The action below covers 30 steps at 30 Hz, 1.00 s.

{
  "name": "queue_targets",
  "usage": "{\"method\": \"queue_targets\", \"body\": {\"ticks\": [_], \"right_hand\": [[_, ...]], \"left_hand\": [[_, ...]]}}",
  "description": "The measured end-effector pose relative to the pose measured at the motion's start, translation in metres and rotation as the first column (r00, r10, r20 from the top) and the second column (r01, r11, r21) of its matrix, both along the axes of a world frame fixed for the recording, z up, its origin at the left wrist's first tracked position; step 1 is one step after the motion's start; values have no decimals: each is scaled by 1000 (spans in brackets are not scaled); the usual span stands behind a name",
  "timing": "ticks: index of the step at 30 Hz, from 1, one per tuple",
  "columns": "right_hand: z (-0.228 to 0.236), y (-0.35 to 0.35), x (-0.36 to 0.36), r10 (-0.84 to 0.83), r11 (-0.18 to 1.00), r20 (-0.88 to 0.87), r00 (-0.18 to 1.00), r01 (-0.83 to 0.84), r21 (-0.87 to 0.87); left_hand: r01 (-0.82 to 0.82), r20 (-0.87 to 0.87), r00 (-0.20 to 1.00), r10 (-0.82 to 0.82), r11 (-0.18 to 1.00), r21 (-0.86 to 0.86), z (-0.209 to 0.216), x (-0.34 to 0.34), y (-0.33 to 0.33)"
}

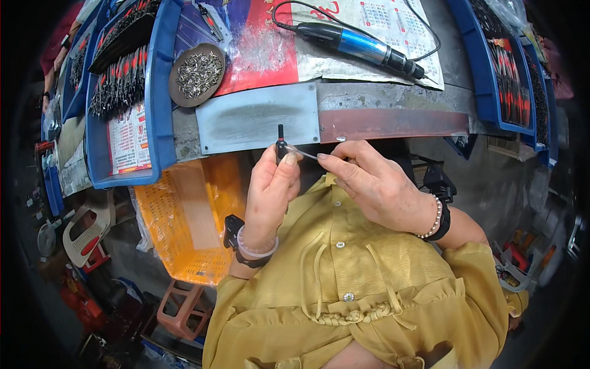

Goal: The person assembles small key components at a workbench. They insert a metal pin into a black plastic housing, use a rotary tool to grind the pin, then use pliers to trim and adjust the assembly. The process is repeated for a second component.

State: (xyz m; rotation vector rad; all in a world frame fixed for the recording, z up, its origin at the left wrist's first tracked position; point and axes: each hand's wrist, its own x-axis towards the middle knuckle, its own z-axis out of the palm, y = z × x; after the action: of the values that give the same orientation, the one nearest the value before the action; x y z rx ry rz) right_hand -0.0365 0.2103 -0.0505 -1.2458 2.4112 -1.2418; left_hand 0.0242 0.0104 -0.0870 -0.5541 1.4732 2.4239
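Observation:
My left hand is closed, pinching a small black piece with a red band between thumb and fingertips; its narrow end points up. From its side a thin metal rod runs to my right hand. That hand is closed too, with thumb and forefinger gripping the rod's outer end. The rod's tip meets the black piece, but whether the two are joined I cannot tell. Both hands are just off the table's near edge, by a grey metal plate with a dark smudge.
A brown bowl of small metal screws stands beyond the plate. Further back lies a blue and black electric screwdriver with its cable. Blue bins of black and red pieces flank the table. Below left is a yellow crate.

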Motion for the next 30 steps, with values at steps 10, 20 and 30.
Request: {"method": "queue_targets", "body": {"ticks": [10, 20, 30], "right_hand": [[3, 1, -8, -74, 985, 608, 790, 153, -79], [-24, -16, -7, -85, 893, 936, 341, 443, -80], [7, -6, -1, 57, 937, -208, 976, 20, 349]], "left_hand": [[10, -109, 987, -121, 711, -703, -12, 3, 5], [-159, -248, 955, -160, 431, -888, -22, 2, 15], [-141, -262, 951, -163, 526, -839, -20, 4, 18]]}}
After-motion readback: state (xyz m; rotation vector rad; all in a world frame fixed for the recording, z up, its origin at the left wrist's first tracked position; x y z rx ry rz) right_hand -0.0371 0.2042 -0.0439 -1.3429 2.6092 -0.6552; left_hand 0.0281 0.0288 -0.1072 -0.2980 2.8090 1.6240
